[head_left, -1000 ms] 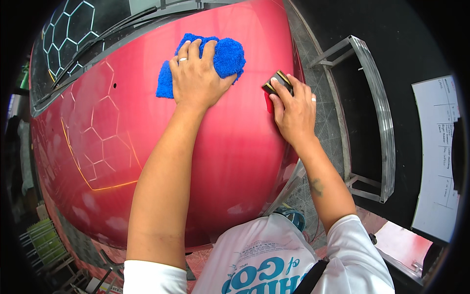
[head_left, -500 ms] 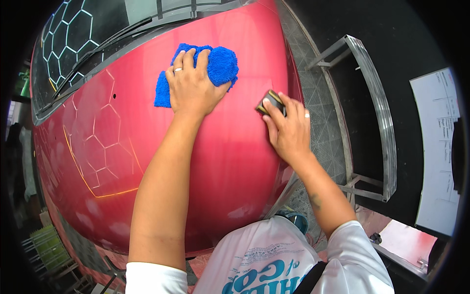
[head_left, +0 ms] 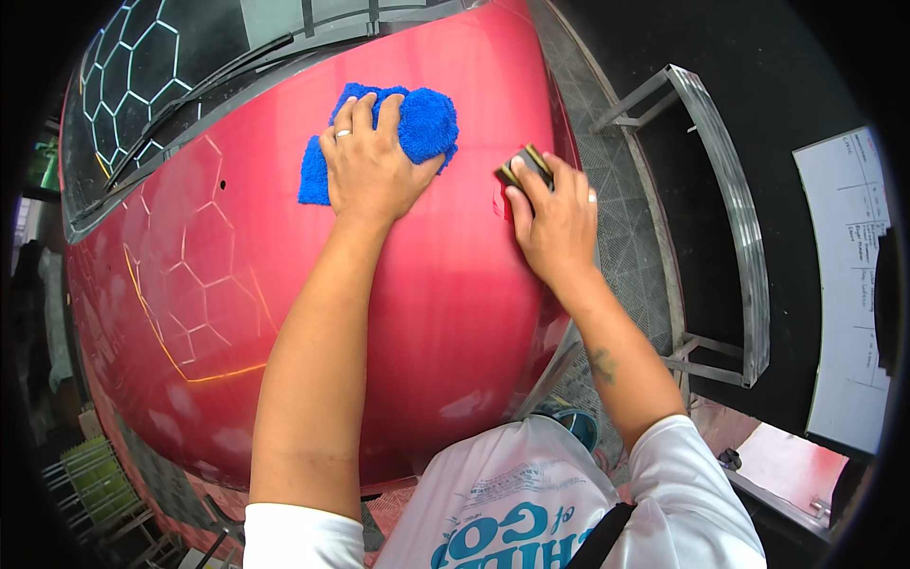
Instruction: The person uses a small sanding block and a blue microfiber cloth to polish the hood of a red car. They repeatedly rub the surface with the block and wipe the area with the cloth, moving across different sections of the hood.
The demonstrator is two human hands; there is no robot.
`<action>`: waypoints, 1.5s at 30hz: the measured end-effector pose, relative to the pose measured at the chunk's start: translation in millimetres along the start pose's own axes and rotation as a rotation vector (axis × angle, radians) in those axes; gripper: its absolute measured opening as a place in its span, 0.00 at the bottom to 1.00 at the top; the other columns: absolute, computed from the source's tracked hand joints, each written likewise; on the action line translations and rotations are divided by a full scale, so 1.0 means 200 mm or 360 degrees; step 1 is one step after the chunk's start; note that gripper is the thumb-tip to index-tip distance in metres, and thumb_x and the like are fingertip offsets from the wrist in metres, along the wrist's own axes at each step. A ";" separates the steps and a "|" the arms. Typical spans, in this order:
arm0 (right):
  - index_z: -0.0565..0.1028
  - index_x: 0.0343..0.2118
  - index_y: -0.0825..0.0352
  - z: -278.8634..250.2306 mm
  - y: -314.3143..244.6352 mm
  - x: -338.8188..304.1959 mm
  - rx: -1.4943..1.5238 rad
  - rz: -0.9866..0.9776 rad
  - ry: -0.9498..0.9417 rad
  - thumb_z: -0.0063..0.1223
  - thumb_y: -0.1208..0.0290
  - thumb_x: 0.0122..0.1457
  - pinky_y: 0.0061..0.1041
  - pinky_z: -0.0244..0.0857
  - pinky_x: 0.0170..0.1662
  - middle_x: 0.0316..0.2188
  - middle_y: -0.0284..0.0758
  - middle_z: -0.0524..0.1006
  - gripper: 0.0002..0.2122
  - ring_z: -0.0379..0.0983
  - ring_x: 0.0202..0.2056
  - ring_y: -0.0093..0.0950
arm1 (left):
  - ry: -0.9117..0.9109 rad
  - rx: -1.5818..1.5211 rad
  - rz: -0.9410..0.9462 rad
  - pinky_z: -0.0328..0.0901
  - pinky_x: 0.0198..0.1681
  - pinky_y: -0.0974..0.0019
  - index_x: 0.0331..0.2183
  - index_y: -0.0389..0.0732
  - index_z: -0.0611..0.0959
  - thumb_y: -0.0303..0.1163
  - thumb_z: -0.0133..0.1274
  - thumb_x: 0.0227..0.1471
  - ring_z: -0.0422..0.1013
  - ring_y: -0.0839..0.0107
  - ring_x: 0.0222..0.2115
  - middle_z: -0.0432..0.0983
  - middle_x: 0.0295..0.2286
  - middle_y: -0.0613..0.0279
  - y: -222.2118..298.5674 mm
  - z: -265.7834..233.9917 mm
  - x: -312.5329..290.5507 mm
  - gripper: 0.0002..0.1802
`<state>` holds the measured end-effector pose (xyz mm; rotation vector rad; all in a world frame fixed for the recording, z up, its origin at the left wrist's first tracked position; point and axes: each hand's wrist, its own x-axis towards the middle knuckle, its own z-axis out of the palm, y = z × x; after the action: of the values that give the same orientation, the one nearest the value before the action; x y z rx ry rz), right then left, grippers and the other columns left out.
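Observation:
A bunched blue microfiber cloth [head_left: 428, 123] lies on the red car hood [head_left: 427, 322]. My left hand [head_left: 372, 171] presses down on it, fingers curled over its top and the thumb along its right side. Farther right, near the hood's side edge, my right hand [head_left: 557, 218] pinches a small dark block [head_left: 524, 171] with yellowish edges. The block is tilted over the paint, and whether its underside touches the hood is hard to tell. A darker red patch [head_left: 501, 202] shows just below it, beside my thumb.
The windshield [head_left: 133, 76] with a wiper [head_left: 218, 71] lies at the far left. To the right, a metal frame [head_left: 749, 228] stands on the floor near a white sheet with writing [head_left: 848, 294]. A round blue-rimmed container [head_left: 580, 429] sits below the hood's near right edge.
My right hand has moved slightly away from me with the block, which now sits at a different tilt. My left hand and the cloth stay nearly in place.

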<state>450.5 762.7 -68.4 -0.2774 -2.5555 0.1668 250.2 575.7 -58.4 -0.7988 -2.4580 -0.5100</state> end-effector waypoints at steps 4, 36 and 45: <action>0.88 0.62 0.56 -0.01 -0.01 -0.01 0.0012 -0.0028 -0.0268 0.73 0.64 0.69 0.48 0.73 0.61 0.64 0.47 0.81 0.19 0.79 0.61 0.49 | 0.0000 0.0014 0.0008 0.64 0.71 0.37 0.68 0.47 0.83 0.56 0.82 0.46 0.71 0.44 0.71 0.78 0.68 0.48 0.01 0.00 0.00 0.52; 0.86 0.65 0.54 -0.04 0.00 0.01 -0.0022 -0.0139 -0.0080 0.73 0.62 0.68 0.52 0.73 0.59 0.67 0.48 0.81 0.22 0.80 0.59 0.50 | -0.0045 -0.0042 -0.0047 0.63 0.72 0.38 0.68 0.48 0.84 0.58 0.82 0.45 0.69 0.45 0.72 0.78 0.68 0.48 0.00 -0.01 0.01 0.53; 0.85 0.64 0.54 -0.04 0.00 0.01 -0.0007 -0.0247 -0.0103 0.73 0.64 0.67 0.50 0.72 0.60 0.65 0.48 0.82 0.23 0.80 0.59 0.49 | -0.0023 -0.0032 -0.0034 0.63 0.72 0.38 0.67 0.47 0.84 0.58 0.82 0.46 0.69 0.45 0.72 0.78 0.68 0.49 0.00 -0.01 0.01 0.52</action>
<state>452.6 763.8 -61.4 -0.0759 -2.6289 0.1131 249.6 575.9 -56.0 -0.7875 -2.4807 -0.5398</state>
